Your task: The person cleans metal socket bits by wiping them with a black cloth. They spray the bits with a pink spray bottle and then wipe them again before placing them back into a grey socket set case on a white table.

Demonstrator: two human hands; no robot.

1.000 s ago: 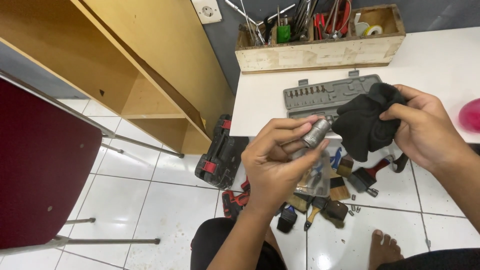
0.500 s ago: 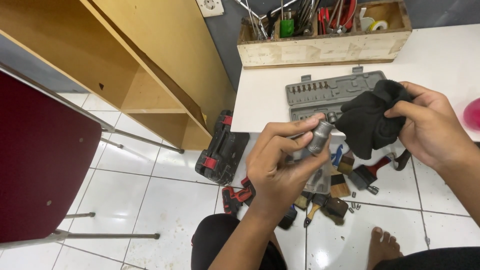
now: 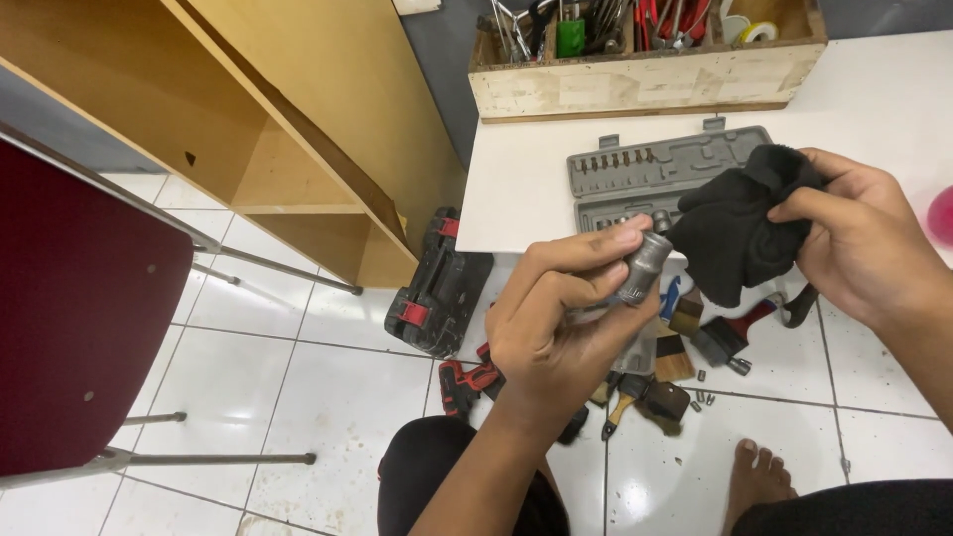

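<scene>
Over tiled floor (image 3: 298,387): left hand (image 3: 556,328) fingers pinching metal socket (image 3: 643,266); right hand (image 3: 864,243) fingers gripping black cloth (image 3: 740,228) beside it

Workshop: wooden tool crate (image 3: 645,74), socket set (image 3: 645,174)

Bright, even indoor light from overhead. The glossy floor tiles (image 3: 328,397) show pale glare; shadows are soft. Focus is sharp at centre, with slight wide-angle bending toward the edges.

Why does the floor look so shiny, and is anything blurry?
Head view: the white floor tiles mirror the room light, giving soft glare near the bare foot. The metal socket in the left hand looks sharp; the pink thing at the right edge is cut off.
</scene>
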